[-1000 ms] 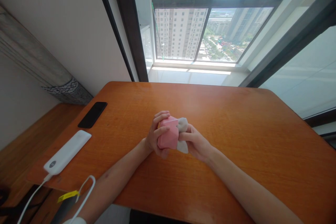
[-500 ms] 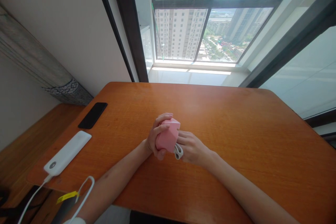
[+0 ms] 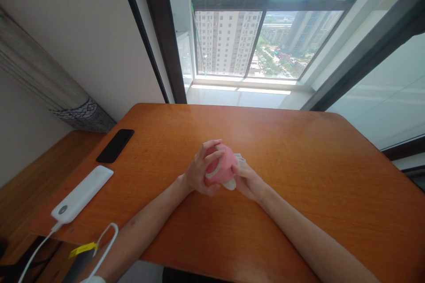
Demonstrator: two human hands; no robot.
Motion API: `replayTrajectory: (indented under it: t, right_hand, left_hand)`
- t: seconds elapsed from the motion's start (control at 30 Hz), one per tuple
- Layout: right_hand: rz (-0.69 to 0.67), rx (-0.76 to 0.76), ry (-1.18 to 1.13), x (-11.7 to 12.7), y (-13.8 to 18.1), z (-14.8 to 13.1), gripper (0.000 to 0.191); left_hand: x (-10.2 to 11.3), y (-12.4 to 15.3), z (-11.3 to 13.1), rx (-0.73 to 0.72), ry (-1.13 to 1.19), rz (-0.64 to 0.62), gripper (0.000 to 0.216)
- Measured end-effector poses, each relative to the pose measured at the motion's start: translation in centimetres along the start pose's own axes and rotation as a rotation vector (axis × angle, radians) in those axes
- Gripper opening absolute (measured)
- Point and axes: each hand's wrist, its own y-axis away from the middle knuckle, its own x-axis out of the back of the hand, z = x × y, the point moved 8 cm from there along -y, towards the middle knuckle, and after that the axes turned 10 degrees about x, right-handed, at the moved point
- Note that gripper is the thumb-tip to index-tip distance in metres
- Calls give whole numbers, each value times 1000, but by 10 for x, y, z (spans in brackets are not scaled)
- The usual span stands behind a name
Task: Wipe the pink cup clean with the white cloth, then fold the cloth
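Observation:
Both of my hands meet just above the middle of the orange wooden table (image 3: pixel 299 150), around a small pink and white bundle of soft fabric (image 3: pixel 225 168), perhaps a rolled sock. My left hand (image 3: pixel 199 174) curls its fingers over the left and top of the bundle. My right hand (image 3: pixel 247 179) grips it from the right, where a white part sticks out past the fingers. What lies inside the bundle is hidden.
A black phone (image 3: pixel 115 145) lies at the table's left edge. Nearer me a white power bank (image 3: pixel 79 193) lies with a white cable (image 3: pixel 106 247) running off the front edge. A large window (image 3: pixel 252 40) stands behind the table; a lower wooden surface (image 3: pixel 20 203) is at left.
The pink bundle has been turned and squeezed rounder between my hands. A white band now wraps its left side under my left fingers. Both hands stayed in the same spot.

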Motion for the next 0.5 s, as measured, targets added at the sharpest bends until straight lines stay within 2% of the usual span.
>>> replayTrajectory:
  t: [0.07, 0.17, 0.3, 0.4, 0.5]
  right_hand:
    - [28, -113, -159, 7, 1, 7, 55]
    - [23, -220, -231, 10, 5, 18, 54]
    - [5, -170, -198, 3, 5, 14, 67]
    - [-84, -54, -8, -10, 3, -1, 71]
    - [-252, 117, 364, -31, 3, -20, 54]
  left_hand:
    - [-4, -1, 8, -69, -36, -30, 97]
    - [-10, 1, 16, -164, -49, -53, 101]
    - [-9, 5, 8, -123, 13, -20, 100]
    - [0, 8, -4, -44, 138, 76, 99]
    - [5, 8, -10, -1, 250, 124, 99]
